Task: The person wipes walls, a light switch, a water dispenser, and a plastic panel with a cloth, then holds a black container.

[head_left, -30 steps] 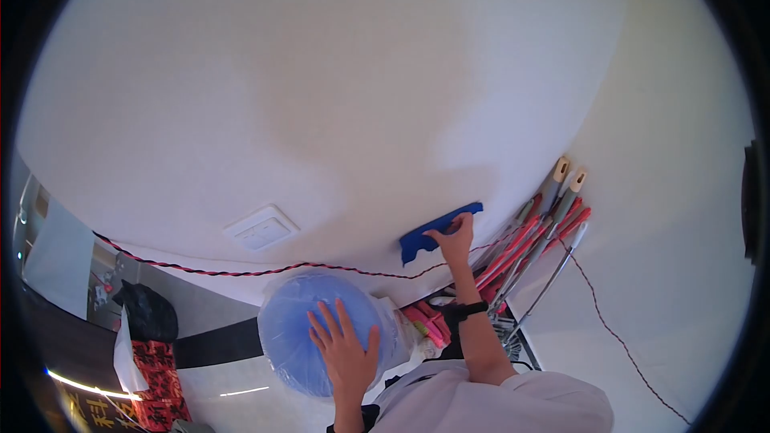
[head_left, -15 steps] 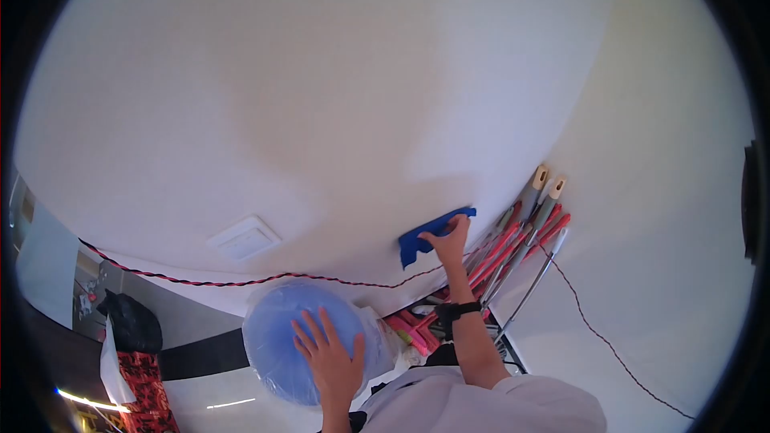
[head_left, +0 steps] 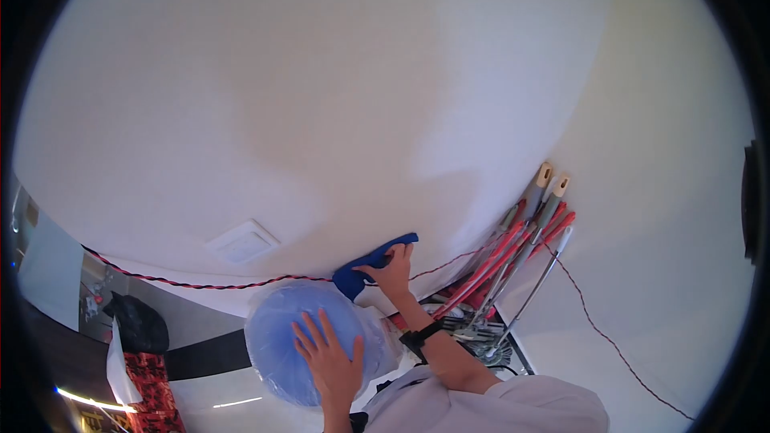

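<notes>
Blue cloth (head_left: pixel 373 263) is pinched between the thumb and fingers of the right hand (head_left: pixel 391 271), and is held up at the white wall (head_left: pixel 345 88). One edge of the cloth pokes out past the fingertips at 1 o'clock, and a loose flap is seen at 7 o'clock, near the rim of a round blue tub (head_left: pixel 277 345). How hard the cloth is pressed cannot be told.

The left hand (head_left: pixel 335 365) is opened wide, and is laid on the plastic-wrapped tub, at about 4 o'clock from its middle. The tub's rim is left in sight at 9 o'clock.

From the cloth, a big stretch of wall is seen at 12 o'clock, with lots of room for moving. A white switch (head_left: pixel 243 242) is found at 9 o'clock, well apart. Long poles (head_left: pixel 525 244) are leaned by the corner at 3 o'clock, so the room on that side is ended by them. A red and black wire (head_left: pixel 241 285) is partly hidden by the cloth, and is seen coming out at 9 and 3 o'clock.
</notes>
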Demonstrator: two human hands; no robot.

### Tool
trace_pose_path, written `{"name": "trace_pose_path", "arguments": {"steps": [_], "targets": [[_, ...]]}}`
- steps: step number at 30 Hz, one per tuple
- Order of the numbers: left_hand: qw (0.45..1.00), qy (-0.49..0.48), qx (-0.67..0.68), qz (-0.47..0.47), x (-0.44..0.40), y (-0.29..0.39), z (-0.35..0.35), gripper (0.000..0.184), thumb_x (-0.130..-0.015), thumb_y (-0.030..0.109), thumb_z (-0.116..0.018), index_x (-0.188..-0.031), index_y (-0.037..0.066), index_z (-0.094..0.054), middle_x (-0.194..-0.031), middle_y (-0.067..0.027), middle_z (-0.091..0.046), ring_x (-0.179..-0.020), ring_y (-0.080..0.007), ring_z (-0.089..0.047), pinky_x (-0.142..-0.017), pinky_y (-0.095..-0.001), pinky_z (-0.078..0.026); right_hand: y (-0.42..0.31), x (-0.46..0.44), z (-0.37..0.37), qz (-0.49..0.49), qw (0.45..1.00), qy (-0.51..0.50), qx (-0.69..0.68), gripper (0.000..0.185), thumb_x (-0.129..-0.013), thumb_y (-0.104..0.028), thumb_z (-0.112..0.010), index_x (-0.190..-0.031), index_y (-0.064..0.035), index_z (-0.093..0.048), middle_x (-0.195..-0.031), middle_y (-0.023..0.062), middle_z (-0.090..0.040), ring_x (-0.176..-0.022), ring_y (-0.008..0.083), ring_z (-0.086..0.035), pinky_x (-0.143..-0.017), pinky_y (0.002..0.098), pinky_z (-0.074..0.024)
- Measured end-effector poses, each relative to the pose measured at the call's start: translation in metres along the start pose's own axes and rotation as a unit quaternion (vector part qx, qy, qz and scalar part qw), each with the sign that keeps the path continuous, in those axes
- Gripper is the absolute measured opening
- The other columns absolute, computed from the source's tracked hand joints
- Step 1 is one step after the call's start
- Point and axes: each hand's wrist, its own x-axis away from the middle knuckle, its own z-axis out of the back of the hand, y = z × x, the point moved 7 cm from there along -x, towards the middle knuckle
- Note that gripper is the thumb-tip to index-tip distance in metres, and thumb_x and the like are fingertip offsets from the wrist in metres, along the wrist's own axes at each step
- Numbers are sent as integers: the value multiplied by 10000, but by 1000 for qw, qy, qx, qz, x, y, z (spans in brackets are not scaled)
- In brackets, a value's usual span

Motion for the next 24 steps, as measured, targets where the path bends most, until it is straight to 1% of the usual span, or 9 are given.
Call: {"name": "trace_pose_path", "arguments": {"steps": [4,6,10,12,13,15,17,22,24], "targets": [[1000,-3,-3,1,2,-1,0,825,-959,476,-550,-1564,15,-231,-1603,-305,-179,-1475,-538,-107,-1171,-627,-142,7,-2,5,-13,1000,-9,-13,839,-446,-364,-1015,-944,-36,-425,-997,147,-408,-894,313,-480,-710,408,-472],[1000,1,5,-4,1,0,2,826,-953,467,-564,-1563,17,-237,-1604,-300,-182,-1476,-535,-110,-1171,-627,-140,8,-8,13,20,999,24,14,856,-423,-371,-1019,-940,-38,-424,-992,148,-408,-895,321,-472,-726,414,-468],[1000,-3,13,2,0,1,4,822,-950,458,-573,-1560,16,-245,-1605,-297,-184,-1478,-531,-108,-1172,-626,-140,35,-28,35,15,999,39,29,872,-402,-374,-1022,-937,-35,-422,-986,145,-410,-896,316,-462,-749,415,-458],[1000,-5,19,5,0,2,5,821,-945,451,-582,-1557,13,-253,-1603,-298,-189,-1478,-529,-111,-1171,-627,-142,56,-45,55,-9,998,57,34,877,-383,-354,-1024,-932,-34,-420,-979,138,-409,-889,309,-441,-771,412,-443],[1000,-4,22,5,-1,3,5,821,-945,451,-582,-1557,13,-253,-1603,-298,-189,-1478,-529,-111,-1171,-627,-142,67,-53,65,-6,998,57,35,877,-383,-354,-1024,-932,-34,-420,-979,138,-409,-889,309,-441,-771,412,-443],[1000,3,22,2,-1,3,4,826,-936,446,-597,-1555,15,-260,-1602,-297,-191,-1478,-526,-113,-1174,-622,-143,88,-74,92,22,993,100,51,865,-380,-308,-1022,-939,-34,-422,-969,121,-403,-879,293,-425,-772,400,-434],[1000,4,28,4,-1,3,6,821,-939,457,-585,-1549,6,-270,-1597,-302,-195,-1475,-533,-113,-1169,-629,-143,114,-96,119,-9,992,115,47,848,-408,-258,-1011,-976,-37,-422,-968,104,-398,-875,276,-421,-779,386,-428],[1000,-3,29,10,-2,4,4,824,-941,468,-574,-1546,-4,-271,-1594,-309,-193,-1473,-539,-108,-1165,-639,-140,109,-127,149,-36,990,123,51,855,-439,-246,-1004,-1024,-39,-417,-999,111,-402,-891,273,-429,-800,385,-431],[1000,-3,23,13,-2,4,4,830,-940,471,-573,-1548,-3,-266,-1593,-309,-192,-1476,-538,-101,-1165,-640,-138,96,-125,146,15,989,133,61,865,-449,-251,-1003,-1047,-36,-417,-1023,116,-399,-917,276,-432,-811,389,-436]]}}
